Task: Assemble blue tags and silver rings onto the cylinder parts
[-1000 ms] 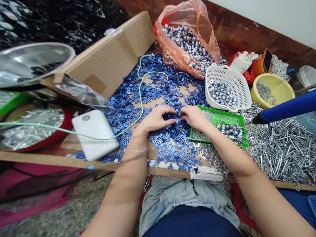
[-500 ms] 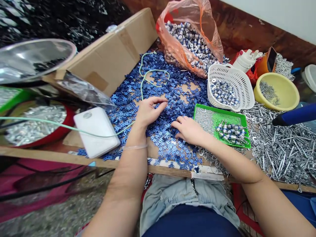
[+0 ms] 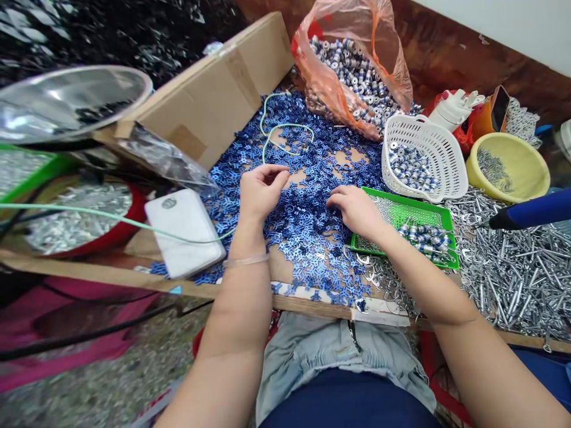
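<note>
Many small blue metal pieces lie spread over the table. My left hand is over their left part, thumb and fingertips pinched together; whatever is between them is too small to make out. To its right, my right hand is over the blue pieces, beside the left end of a green tray. Its fingers are curled and bent downward, and their tips are partly hidden, so a held piece cannot be made out. The tray holds small metal rings and several blue-and-silver cylindrical parts.
A white basket, a yellow bowl and an orange bag stand behind. Metal pins are heaped at the right. A white box, green cord and cardboard are on the left.
My left hand has moved slightly left and up, its fingertips closer together. My right hand has shifted right and up, nearer the green tray. The whole view has shifted slightly.
</note>
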Available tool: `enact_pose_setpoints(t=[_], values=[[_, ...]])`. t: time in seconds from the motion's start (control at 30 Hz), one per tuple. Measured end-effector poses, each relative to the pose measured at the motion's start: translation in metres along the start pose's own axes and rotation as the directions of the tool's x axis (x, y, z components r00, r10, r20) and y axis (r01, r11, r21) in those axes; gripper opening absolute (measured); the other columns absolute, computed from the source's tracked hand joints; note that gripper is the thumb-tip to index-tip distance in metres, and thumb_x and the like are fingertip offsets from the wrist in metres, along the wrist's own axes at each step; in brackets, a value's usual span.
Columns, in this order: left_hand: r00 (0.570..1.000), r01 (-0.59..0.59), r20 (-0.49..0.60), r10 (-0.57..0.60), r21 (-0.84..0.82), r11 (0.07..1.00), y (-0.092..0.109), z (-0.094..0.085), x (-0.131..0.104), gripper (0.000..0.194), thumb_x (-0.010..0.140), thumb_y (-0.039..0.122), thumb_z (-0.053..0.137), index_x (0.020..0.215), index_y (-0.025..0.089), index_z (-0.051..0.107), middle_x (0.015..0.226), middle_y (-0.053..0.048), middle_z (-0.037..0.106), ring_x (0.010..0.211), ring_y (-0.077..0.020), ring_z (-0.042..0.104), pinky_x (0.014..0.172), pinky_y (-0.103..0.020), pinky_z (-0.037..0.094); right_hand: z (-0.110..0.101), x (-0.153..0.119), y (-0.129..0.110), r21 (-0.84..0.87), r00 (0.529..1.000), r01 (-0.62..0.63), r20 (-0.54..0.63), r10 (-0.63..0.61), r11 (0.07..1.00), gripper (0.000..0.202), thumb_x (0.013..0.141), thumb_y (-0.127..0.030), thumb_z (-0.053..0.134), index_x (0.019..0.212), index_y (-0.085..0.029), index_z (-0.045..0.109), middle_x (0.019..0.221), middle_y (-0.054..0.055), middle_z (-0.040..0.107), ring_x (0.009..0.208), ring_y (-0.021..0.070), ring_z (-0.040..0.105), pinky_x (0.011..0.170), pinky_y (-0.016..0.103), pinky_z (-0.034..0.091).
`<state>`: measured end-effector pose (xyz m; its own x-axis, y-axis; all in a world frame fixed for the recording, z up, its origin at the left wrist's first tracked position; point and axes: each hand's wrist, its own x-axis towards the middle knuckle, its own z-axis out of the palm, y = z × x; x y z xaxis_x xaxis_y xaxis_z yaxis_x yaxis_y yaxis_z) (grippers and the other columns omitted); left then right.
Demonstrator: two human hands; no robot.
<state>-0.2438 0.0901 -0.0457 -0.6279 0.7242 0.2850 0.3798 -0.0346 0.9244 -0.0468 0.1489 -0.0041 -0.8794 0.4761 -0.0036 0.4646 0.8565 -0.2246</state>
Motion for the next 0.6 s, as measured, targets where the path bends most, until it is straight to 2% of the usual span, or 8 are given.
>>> enact_pose_setpoints(t=[0.13, 0.23, 0.37, 0.6], values=[[0.999, 0.016, -0.037, -0.016, -0.014, 1.0, -0.001, -0.003, 0.002, 0.016, 0.069, 0.024, 0.065, 0.081, 0.015, 0.071, 0.069, -0.002, 0.066, 0.056, -0.0094, 0.054, 0.056, -0.022, 0.044, 0.0, -0.002, -0.009, 0.075, 0.996, 0.025, 0.079, -0.031, 0.997, 0.013, 0.083, -0.019, 0.054, 0.091, -0.018, 0.064, 0.091, 0.005, 0.062, 0.087, 0.0184, 0.05, 0.078, 0.031, 0.037], [0.998, 0.03, -0.061, -0.03, -0.01, 1.0, -0.001, -0.004, 0.003, 0.015, 0.069, 0.023, 0.064, 0.08, 0.015, 0.071, 0.064, -0.001, 0.064, 0.055, -0.0094, 0.053, 0.056, -0.023, 0.043, 0.01, -0.002, -0.02, 0.066, 0.989, 0.045, 0.136, -0.053, 0.997, 0.012, 0.077, -0.023, 0.063, 0.086, -0.015, 0.064, 0.086, 0.007, 0.062, 0.083, 0.0189, 0.05, 0.076, 0.031, 0.038], [0.997, 0.037, -0.06, -0.037, -0.003, 0.999, 0.0, -0.003, 0.002, 0.015, 0.068, 0.023, 0.064, 0.079, 0.015, 0.07, 0.062, 0.0, 0.062, 0.054, -0.0095, 0.052, 0.055, -0.023, 0.043, 0.018, -0.002, -0.019, 0.05, 0.987, 0.017, 0.159, -0.024, 0.999, 0.005, 0.077, -0.019, 0.061, 0.08, -0.015, 0.062, 0.082, 0.007, 0.06, 0.08, 0.0188, 0.049, 0.074, 0.032, 0.037], [0.999, 0.011, 0.031, -0.011, 0.0, 1.0, 0.005, 0.002, -0.003, 0.017, 0.07, 0.025, 0.063, 0.081, 0.014, 0.07, 0.063, -0.002, 0.063, 0.052, -0.0094, 0.051, 0.051, -0.022, 0.04, 0.003, -0.006, -0.009, 0.067, 0.989, -0.017, 0.15, 0.006, 0.998, 0.012, 0.078, -0.01, 0.053, 0.082, -0.018, 0.061, 0.089, 0.005, 0.062, 0.084, 0.0189, 0.051, 0.076, 0.031, 0.038]])
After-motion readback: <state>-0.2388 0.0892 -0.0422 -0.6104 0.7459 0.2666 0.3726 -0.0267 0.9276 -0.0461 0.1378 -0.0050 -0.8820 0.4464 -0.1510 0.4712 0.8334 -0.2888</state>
